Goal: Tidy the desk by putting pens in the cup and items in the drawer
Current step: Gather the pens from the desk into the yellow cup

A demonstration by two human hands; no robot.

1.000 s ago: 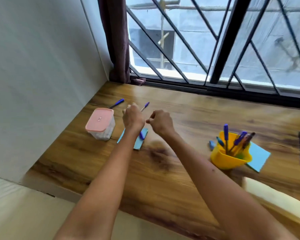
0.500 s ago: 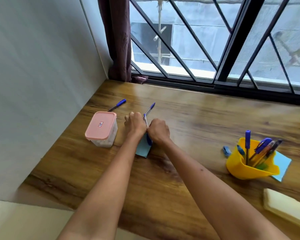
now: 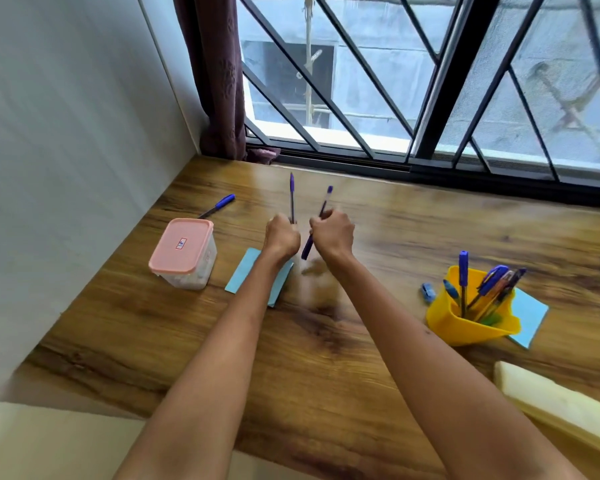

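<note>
You've got a pen clamped in each fist, left hand (image 3: 282, 235) and right hand (image 3: 332, 233), so you're mid-pickup: next, carry both right to the yellow cup (image 3: 466, 323).

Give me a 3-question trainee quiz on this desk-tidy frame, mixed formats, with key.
1. True or false: each hand holds a pen, the left hand and the right hand.
2. Multiple choice: where does the yellow cup stand relative to the hands? A) toward the wall on the person's left B) on the person's right C) on the window sill
3. Fill in: the container with the pink lid stands near the ____ hand.

Key: 1 true, the left-hand pen and the right-hand pen both stick out above the fists. 2 B. 3 left.
</note>
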